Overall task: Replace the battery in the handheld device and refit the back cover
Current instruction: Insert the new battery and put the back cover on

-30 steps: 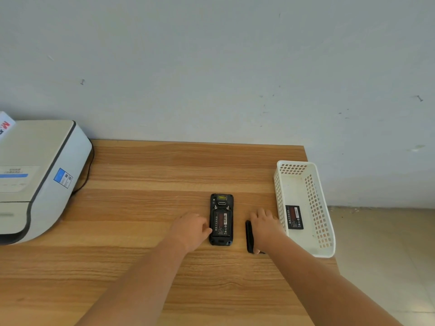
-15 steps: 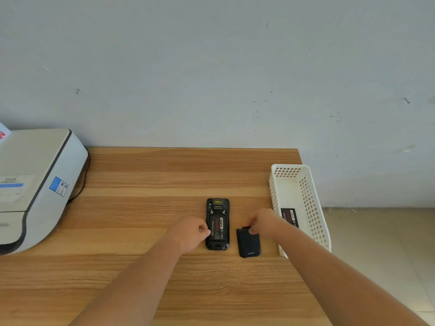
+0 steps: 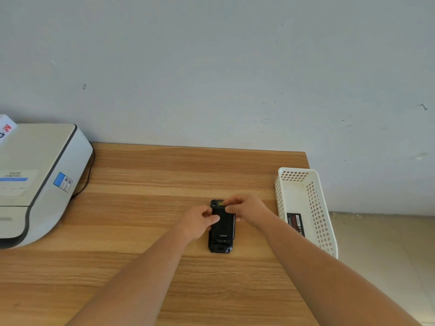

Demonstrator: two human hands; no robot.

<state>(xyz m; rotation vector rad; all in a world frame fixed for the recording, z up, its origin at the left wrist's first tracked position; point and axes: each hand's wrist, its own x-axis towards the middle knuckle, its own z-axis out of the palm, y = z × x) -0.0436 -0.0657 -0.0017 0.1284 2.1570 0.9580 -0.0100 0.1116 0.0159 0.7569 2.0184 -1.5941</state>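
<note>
The black handheld device [image 3: 220, 248] lies face down on the wooden table [image 3: 146, 208], its long side pointing away from me. The black back cover [image 3: 223, 228] rests on top of it, slightly askew, with the device's near end and far top still showing. My left hand [image 3: 199, 222] pinches the cover's upper left edge. My right hand [image 3: 247, 209] grips the cover's upper right corner. A spare battery [image 3: 295, 223] with a black and red label lies in the white basket [image 3: 315, 208] to the right.
A large white and grey printer [image 3: 35, 182] fills the table's left side, with a black cable [image 3: 86, 182] behind it. The basket overhangs the table's right edge. A pale wall stands behind the table, and tiled floor shows at the right.
My right hand has lifted the back cover from the table beside the device and brought it left onto the device. My left hand has moved up onto the cover's edge.
</note>
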